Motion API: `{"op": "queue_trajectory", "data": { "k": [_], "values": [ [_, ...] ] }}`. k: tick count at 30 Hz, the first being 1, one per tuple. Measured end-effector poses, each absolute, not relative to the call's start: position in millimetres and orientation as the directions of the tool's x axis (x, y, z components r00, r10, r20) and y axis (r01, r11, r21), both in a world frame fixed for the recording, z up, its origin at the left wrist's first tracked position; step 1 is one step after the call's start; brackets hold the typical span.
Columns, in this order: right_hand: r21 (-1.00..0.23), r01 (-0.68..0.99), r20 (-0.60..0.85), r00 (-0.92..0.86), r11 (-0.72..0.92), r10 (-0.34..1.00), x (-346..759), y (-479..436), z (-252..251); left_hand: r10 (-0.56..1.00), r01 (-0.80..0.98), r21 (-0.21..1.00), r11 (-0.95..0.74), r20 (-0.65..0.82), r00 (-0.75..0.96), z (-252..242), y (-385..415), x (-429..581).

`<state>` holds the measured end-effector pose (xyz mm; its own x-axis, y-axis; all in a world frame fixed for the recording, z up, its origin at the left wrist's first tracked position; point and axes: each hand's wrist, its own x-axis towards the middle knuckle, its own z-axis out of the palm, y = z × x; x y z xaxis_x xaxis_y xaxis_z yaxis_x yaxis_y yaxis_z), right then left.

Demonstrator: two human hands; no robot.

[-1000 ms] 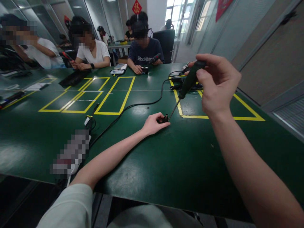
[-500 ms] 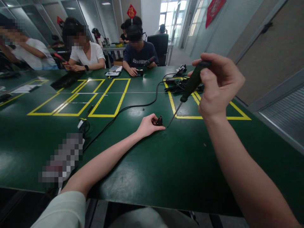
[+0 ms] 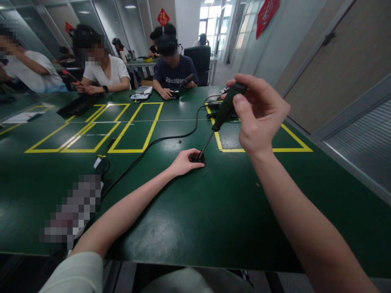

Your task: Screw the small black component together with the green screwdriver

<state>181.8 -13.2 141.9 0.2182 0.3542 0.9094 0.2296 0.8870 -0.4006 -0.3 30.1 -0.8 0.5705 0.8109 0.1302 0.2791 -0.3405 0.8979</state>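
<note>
My left hand (image 3: 182, 162) rests on the green table (image 3: 214, 219) with its fingers pinched round a small black part (image 3: 195, 157). My right hand (image 3: 258, 116) hovers above it, closed on the dark green handle of a screwdriver (image 3: 222, 115). The thin metal shaft slants down to the left, and its tip meets the top of the black part.
A black cable (image 3: 159, 140) runs from the table's far right past my left hand to a plug (image 3: 100, 165) on the left. Yellow tape rectangles (image 3: 134, 126) mark the tabletop. Several seated people (image 3: 171, 71) work at the far edge. Tools (image 3: 218, 110) lie behind the screwdriver.
The screwdriver tip lifted off to the right of the black part half a second ago and is now back on it. My left hand has kept its grip.
</note>
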Motion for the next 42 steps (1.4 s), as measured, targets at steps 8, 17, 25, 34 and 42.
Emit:
{"op": "queue_trajectory", "data": {
  "k": [8,17,25,34,42],
  "values": [
    [-0.424,0.266,0.903,0.202,0.866,0.38,186.8,-9.4,135.4,0.836,0.326,0.858,-0.398,0.193,0.514,3.2,23.7,1.2],
    [-0.423,0.305,0.905,0.183,0.854,0.383,187.5,-6.6,132.4,0.835,0.334,0.853,-0.401,0.19,0.517,-0.8,25.8,1.3],
    [-0.425,0.34,0.905,0.198,0.839,0.378,190.5,-1.2,134.1,0.838,0.326,0.862,-0.39,0.185,0.514,3.2,23.8,1.4],
    [-0.505,0.281,0.856,0.041,0.816,0.515,194.3,5.0,139.2,0.847,0.34,0.86,-0.382,0.178,0.501,2.1,23.7,1.2],
    [-0.451,0.357,0.888,0.091,0.818,0.45,193.8,4.8,141.5,0.859,0.369,0.852,-0.371,0.164,0.485,5.9,21.0,1.2]
  ]
}}
